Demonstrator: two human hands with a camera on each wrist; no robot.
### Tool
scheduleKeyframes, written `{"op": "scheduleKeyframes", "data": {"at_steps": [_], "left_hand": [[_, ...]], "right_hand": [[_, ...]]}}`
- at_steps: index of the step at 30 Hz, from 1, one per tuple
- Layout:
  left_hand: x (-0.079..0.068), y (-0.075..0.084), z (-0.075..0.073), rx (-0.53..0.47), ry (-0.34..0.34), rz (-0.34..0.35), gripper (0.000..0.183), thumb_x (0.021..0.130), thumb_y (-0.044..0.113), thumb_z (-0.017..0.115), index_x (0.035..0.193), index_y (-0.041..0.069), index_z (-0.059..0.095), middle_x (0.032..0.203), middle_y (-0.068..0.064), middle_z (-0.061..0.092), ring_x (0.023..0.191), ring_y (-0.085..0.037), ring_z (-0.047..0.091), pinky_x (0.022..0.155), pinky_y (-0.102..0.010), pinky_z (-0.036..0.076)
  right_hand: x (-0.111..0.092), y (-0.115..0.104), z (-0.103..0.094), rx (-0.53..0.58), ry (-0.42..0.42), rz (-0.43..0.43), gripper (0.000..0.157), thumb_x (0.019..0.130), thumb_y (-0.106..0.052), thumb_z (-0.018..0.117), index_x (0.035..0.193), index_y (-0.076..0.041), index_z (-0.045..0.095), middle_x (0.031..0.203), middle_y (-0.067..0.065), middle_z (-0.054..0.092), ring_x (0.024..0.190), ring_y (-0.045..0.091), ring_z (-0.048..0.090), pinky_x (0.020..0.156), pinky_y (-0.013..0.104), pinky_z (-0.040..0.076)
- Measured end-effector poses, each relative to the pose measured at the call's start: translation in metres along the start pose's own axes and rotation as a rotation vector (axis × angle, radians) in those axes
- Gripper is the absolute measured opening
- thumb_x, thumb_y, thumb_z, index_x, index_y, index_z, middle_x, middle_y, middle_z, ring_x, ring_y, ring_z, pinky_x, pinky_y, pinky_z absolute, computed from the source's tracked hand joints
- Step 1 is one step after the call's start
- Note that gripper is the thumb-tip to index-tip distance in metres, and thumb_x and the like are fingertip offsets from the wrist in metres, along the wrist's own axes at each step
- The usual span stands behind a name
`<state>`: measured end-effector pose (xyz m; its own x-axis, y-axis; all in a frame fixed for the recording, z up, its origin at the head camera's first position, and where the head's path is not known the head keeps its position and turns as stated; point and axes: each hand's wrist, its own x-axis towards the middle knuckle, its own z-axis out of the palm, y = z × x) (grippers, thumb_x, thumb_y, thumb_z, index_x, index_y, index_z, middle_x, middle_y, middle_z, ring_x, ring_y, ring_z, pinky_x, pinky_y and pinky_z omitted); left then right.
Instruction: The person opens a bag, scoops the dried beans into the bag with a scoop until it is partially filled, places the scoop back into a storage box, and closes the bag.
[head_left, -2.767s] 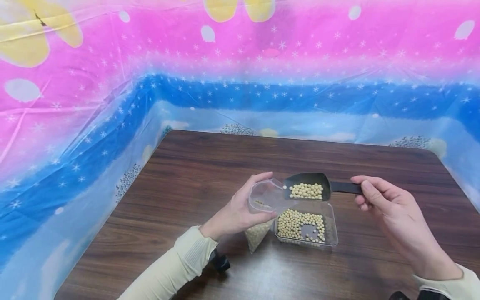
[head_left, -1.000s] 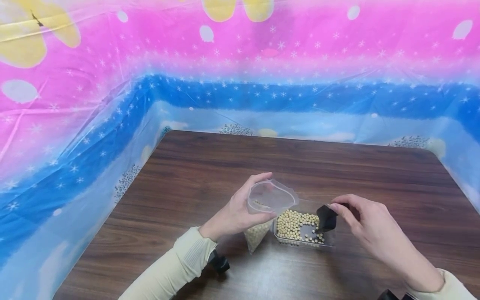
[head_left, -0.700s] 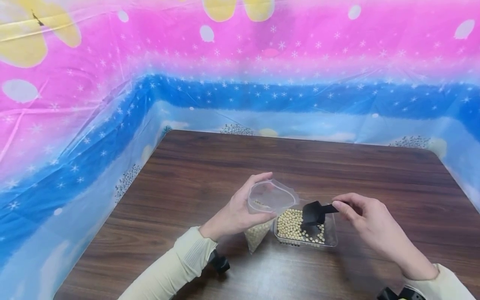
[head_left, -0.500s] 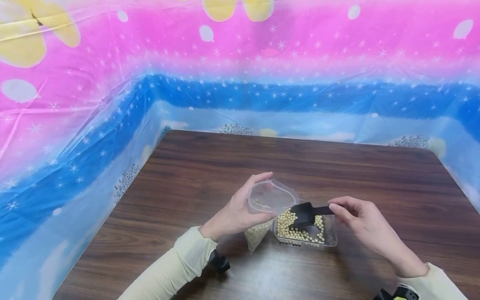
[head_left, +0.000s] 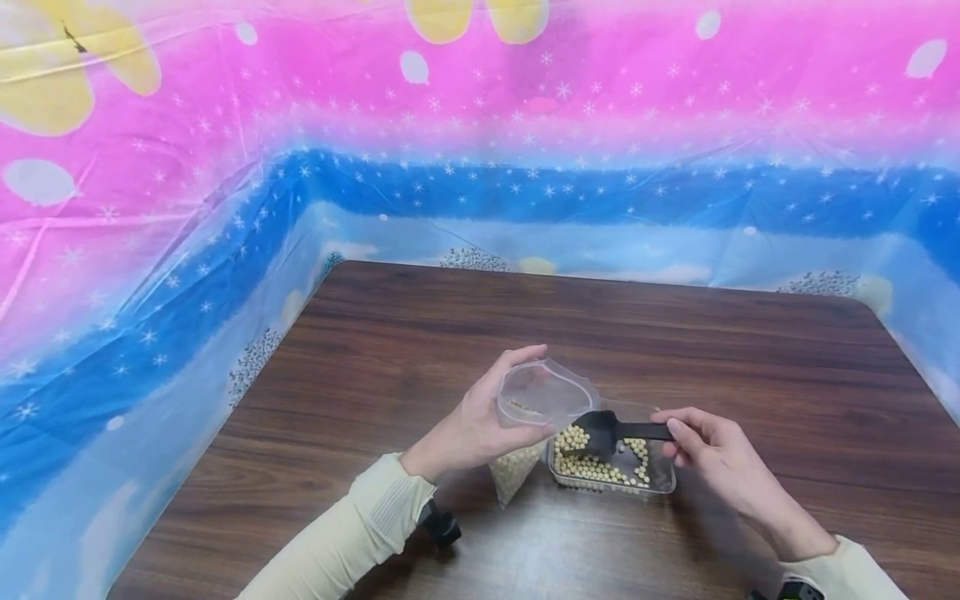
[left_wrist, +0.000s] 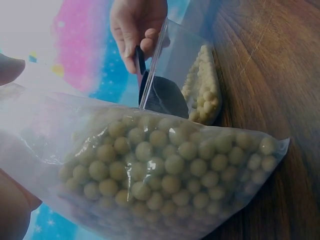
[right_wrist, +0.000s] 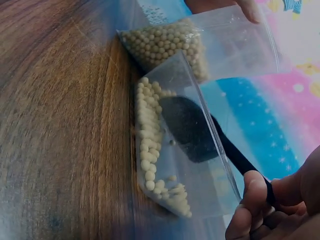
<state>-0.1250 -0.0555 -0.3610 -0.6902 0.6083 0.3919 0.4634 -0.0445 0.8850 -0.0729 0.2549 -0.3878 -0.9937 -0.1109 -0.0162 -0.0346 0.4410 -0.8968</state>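
My left hand holds a clear plastic bag by its mouth, which is spread wide. Soybeans fill its lower part, resting on the table. To its right stands a clear rectangular container with soybeans mostly along its left and front sides. Between thumb and fingers, my right hand grips the handle of a black scoop. The scoop's blade is inside the container, tilted down among the beans at the left, as the right wrist view shows through the clear wall. The bag's mouth overlaps the container's back left corner.
Everything stands on a dark wood-grain table. A pink and blue printed cloth hangs around its back and left side. A black wrist device sits below my left sleeve.
The scoop, earlier raised with soybeans beside the bag's mouth, has come down into the container and slid left into the beans. The left hand and the bag have stayed in place.
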Motion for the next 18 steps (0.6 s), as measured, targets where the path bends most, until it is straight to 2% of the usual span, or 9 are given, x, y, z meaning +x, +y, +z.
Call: {"op": "scheduleKeyframes", "data": {"at_steps": [5,10,14,18], "left_hand": [[0.0,0.001,0.0,-0.033,-0.003,-0.008,0.083,0.081,-0.002,0.075,0.148,0.021,0.031,0.131,-0.013,0.049,0.116,-0.034,0.053,0.084,-0.037,0.058],[-0.001,0.001,0.0,-0.033,0.002,-0.019,0.083,0.081,-0.001,0.075,0.148,0.024,0.032,0.131,-0.011,0.049,0.116,-0.032,0.053,0.084,-0.038,0.058],[-0.001,0.002,-0.001,-0.03,0.006,-0.026,0.083,0.081,-0.001,0.075,0.147,0.025,0.032,0.131,-0.01,0.049,0.117,-0.031,0.053,0.084,-0.038,0.058],[-0.001,0.001,-0.001,-0.023,0.007,-0.028,0.083,0.081,-0.001,0.075,0.147,0.025,0.032,0.131,-0.01,0.049,0.116,-0.031,0.053,0.084,-0.037,0.058]], "right_hand": [[0.001,0.011,-0.004,0.068,0.023,0.085,0.035,0.104,-0.02,0.046,0.124,0.006,0.057,0.079,0.005,0.06,0.067,0.007,0.054,0.058,0.022,0.05],[0.002,0.024,-0.01,0.202,0.045,0.136,0.035,0.105,-0.018,0.044,0.125,0.009,0.053,0.078,0.002,0.059,0.067,0.007,0.053,0.06,0.021,0.049],[0.0,0.029,-0.021,0.356,0.05,0.148,0.029,0.103,-0.023,0.048,0.118,-0.001,0.061,0.078,-0.001,0.059,0.067,0.007,0.053,0.06,0.021,0.049],[-0.004,0.026,-0.033,0.475,0.051,0.14,0.023,0.101,-0.027,0.051,0.113,-0.013,0.065,0.08,-0.002,0.06,0.07,0.008,0.053,0.061,0.022,0.048]]}}
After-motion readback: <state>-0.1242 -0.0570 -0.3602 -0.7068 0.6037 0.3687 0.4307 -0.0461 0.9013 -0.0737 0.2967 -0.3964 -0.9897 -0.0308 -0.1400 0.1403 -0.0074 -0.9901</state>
